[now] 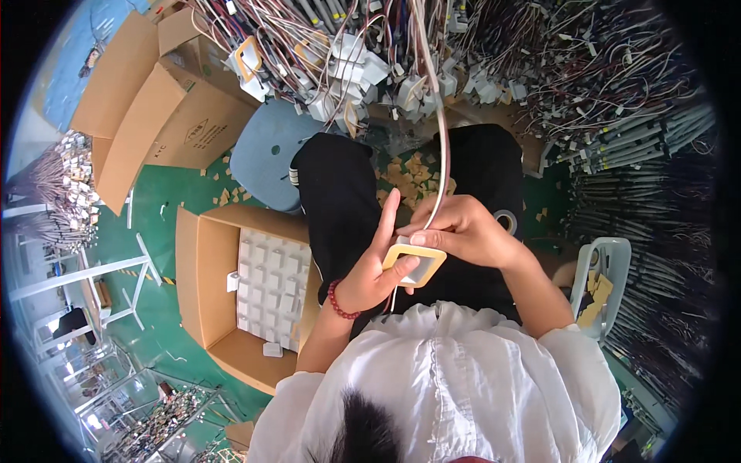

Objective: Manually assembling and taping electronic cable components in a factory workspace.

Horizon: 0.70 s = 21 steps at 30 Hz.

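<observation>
A small square plastic housing with a tan-edged rim [434, 268] is held over my lap. My left hand [367, 279] grips it, the thumb across its front and the index finger stretched upward. My right hand [472, 233] pinches a pale cable [444, 150] at the housing's top edge, the thumb resting by that edge. From there the cable runs up to the hanging wire bundles. A thin white wire end shows below the housing. Whether the cable passes into the housing is hidden by my fingers.
Left of my legs stands an open cardboard box [187, 282] with rows of white plastic housings [270, 270]. A clear bin [620, 266] holding tan pieces is at my right. Wire bundles [540, 69] crowd ahead and right. A blue stool [262, 147] and scattered tan scraps [417, 174] lie ahead.
</observation>
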{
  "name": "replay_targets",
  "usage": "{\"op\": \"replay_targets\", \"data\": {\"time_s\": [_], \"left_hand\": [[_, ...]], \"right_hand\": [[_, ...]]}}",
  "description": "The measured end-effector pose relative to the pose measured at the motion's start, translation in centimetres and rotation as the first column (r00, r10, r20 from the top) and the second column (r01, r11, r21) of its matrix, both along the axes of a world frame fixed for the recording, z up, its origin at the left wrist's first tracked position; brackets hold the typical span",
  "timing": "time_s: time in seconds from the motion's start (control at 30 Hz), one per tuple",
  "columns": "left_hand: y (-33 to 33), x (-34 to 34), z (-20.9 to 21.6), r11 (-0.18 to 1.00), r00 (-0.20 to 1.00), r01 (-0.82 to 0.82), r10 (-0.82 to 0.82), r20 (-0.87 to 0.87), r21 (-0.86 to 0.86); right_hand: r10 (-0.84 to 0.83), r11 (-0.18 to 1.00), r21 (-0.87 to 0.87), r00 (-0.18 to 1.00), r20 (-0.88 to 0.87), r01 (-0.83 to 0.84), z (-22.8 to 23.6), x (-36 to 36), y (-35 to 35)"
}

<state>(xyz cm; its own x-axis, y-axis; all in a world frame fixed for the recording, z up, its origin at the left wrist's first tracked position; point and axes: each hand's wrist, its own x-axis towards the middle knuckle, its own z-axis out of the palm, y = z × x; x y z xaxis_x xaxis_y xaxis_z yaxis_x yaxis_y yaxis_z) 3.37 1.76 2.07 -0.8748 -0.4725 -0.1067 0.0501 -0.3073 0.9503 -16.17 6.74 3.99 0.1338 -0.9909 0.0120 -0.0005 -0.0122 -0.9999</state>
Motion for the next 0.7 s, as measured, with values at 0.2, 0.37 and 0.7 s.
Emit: {"op": "replay_targets", "data": {"time_s": [0.2, 0.37, 0.7], "left_hand": [[1.9, 0.4, 0.1, 0.978, 0.980, -0.187, 0.192, -0.055, 0.088], [2.0, -0.3, 0.9, 0.981, 0.980, -0.183, 0.187, -0.070, 0.059], [-0.2, -0.5, 1.3, 0.968, 0.994, -0.104, 0.090, -0.067, -0.229]], "right_hand": [[-0.375, 0.907, -0.286, 0.901, -0.217, 0.309, 1.2, 2.6, 0.4], [-0.459, 0.877, -0.135, 0.887, 0.047, 0.461, 0.4, 3.6, 1.2], [-0.267, 0.946, -0.183, 0.963, 0.037, 0.269, 2.0, 1.1, 1.1]]}}
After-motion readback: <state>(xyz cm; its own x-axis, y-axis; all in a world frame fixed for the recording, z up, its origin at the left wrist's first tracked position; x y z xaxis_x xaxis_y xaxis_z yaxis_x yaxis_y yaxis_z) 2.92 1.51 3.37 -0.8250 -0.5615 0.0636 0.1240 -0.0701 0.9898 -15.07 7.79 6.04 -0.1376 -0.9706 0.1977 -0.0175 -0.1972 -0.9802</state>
